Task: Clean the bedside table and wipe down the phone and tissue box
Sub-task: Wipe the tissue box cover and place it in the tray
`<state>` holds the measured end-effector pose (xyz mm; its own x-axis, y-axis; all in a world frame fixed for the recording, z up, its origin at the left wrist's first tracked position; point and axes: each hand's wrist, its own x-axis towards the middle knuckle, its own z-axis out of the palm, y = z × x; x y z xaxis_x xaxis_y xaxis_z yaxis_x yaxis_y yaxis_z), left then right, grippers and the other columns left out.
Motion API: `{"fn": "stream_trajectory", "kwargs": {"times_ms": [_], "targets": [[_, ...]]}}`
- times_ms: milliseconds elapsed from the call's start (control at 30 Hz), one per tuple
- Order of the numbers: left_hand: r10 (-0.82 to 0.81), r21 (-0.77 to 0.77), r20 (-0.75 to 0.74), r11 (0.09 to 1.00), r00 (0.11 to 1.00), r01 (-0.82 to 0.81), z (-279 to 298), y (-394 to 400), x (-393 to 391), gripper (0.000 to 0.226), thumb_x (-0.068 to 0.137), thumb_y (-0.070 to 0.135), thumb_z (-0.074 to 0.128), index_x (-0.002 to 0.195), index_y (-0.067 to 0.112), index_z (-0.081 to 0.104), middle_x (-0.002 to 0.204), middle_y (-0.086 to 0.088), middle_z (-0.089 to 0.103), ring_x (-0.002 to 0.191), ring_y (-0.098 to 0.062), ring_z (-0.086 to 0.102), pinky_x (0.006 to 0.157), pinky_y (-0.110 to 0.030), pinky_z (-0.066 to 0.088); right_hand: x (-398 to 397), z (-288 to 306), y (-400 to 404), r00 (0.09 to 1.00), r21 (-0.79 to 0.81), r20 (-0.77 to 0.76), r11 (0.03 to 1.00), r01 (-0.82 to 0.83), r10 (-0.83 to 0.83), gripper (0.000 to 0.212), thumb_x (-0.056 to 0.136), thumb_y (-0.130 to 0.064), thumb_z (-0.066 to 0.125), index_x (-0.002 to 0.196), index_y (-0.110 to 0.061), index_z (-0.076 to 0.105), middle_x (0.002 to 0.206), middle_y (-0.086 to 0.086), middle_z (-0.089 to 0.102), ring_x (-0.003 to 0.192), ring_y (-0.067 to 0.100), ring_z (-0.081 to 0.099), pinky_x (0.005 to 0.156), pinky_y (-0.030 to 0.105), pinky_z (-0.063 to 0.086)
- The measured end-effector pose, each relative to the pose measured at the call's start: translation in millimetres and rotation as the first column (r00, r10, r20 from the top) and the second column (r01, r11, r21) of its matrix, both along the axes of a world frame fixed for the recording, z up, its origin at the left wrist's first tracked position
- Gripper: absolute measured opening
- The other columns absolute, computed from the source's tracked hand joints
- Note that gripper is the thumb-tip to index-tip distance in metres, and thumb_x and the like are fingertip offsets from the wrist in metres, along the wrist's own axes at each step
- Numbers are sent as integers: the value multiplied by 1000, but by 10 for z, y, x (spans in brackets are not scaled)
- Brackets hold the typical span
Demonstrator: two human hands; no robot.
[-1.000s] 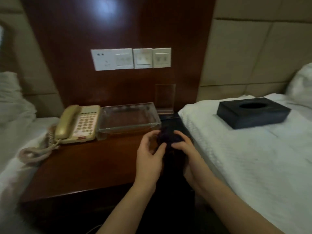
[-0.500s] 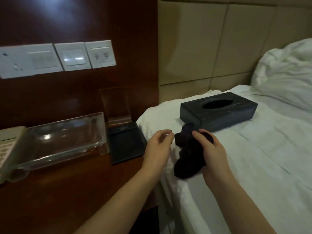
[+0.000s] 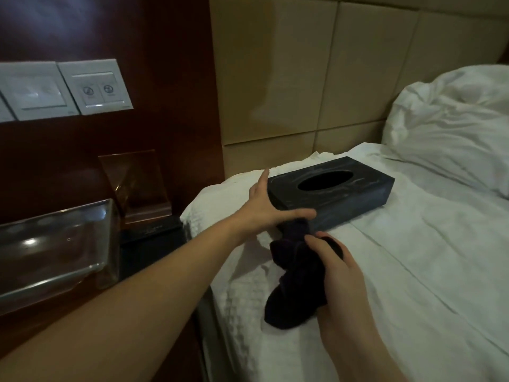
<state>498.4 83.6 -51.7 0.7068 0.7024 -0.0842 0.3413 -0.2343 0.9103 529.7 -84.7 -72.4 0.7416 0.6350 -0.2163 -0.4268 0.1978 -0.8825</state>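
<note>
wall, upper left: white plastic switch panels sitting on the dark wood wall panel.
far left, mid: clear glass rectangular tray lying on the dark brown wooden bedside table.
left of centre: clear acrylic sign holder standing behind the tray, just beside the bed edge.
left hand: reaching across centre frame, fingers straight and spread, thumb lying along the near long side of the box, fingers going round its left end.
tissue box: black rectangular tissue box with oval slot sitting on the white bed sheet, centre, off the table.
right hand: lower centre-right, fingers curling round a crumpled dark purple cloth, gripping it; cloth touching the sheet.
upper right: white rumpled pillow.
phone: out of frame.
</note>
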Motion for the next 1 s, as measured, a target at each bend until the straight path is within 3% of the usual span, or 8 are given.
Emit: {"fn": "stream_trajectory", "kwargs": {"times_ms": [167, 300, 400, 567, 667, 767, 867, 1000], "targets": [[-6, 50, 21, 999, 1000, 5, -224, 27, 41, 149, 58, 47, 97, 159, 37, -13, 166, -1, 13, 151, -25, 26, 123, -44, 29, -72, 31, 4, 1000, -2, -25, 1000, 11, -11, 24, 85, -16, 73, 109, -16, 69, 96, 13, 75, 69, 22, 74, 45, 27, 53], [119, 83, 191, 987, 974, -137, -172, -29, 5, 140, 53, 53, 95, 160, 37, 7, 164, 2, 27, 149, -23, 31, 119, -50, 35, -71, 104, 1, 998, 3, -12, 999, 54, -54, 26, 85, -17, 73, 110, -16, 69, 99, 12, 74, 66, 19, 74, 45, 25, 52], [218, 46, 349, 967, 912, -249, -103, -121, -275, 122, 47, 59, 92, 152, 40, 32, 151, 6, 42, 139, -17, 43, 113, -46, 44, -141, 160, -24, 999, 8, 3, 999, 45, -45, 27, 88, -18, 71, 113, -11, 67, 97, 16, 73, 62, 20, 72, 44, 26, 51], [344, -50, 507, 927, 790, -372, 48, -480, -1231, 79, 57, 42, 94, 123, 47, 51, 131, 12, 53, 119, -10, 57, 94, -34, 58, -551, 369, -96, 993, 28, 42, 993, -113, 112, 17, 91, -18, 67, 105, -8, 69, 83, 13, 75, 59, 23, 71, 45, 30, 53], [392, -89, 568, 904, 724, -419, 107, -763, -1944, 79, 50, 43, 88, 121, 46, 52, 127, 15, 55, 112, -6, 62, 90, -33, 59, -931, 471, -150, 970, 6, 84, 974, -228, 227, 14, 89, -18, 68, 102, -13, 71, 87, 9, 76, 73, 21, 74, 64, 36, 57], [437, -31, 584, 854, 685, -519, 83, -999, -2615, 85, 52, 43, 93, 127, 42, 52, 122, 23, 56, 104, 9, 62, 87, -23, 57, -1346, 474, -190, 930, -12, 49, 931, -364, 364, 21, 85, -18, 72, 106, -17, 72, 95, 9, 77, 83, 22, 75, 77, 40, 57], [476, 47, 564, 797, 675, -602, -45, -1158, -3251, 90, 51, 51, 93, 130, 39, 51, 121, 30, 56, 111, 9, 59, 87, -13, 53, -1812, 399, -193, 879, -54, 39, 880, -473, 475, 26, 81, -20, 76, 106, -24, 72, 96, 6, 77, 84, 21, 75, 75, 39, 57], [523, 109, 535, 736, 663, -668, -294, -1373, -4081, 89, 55, 47, 89, 133, 32, 49, 128, 29, 53, 120, 8, 53, 90, -8, 46, -2470, 231, -203, 804, -147, 12, 796, -587, 594, 30, 77, -26, 80, 106, -28, 73, 96, 3, 77, 82, 22, 75, 72, 38, 58]]}}
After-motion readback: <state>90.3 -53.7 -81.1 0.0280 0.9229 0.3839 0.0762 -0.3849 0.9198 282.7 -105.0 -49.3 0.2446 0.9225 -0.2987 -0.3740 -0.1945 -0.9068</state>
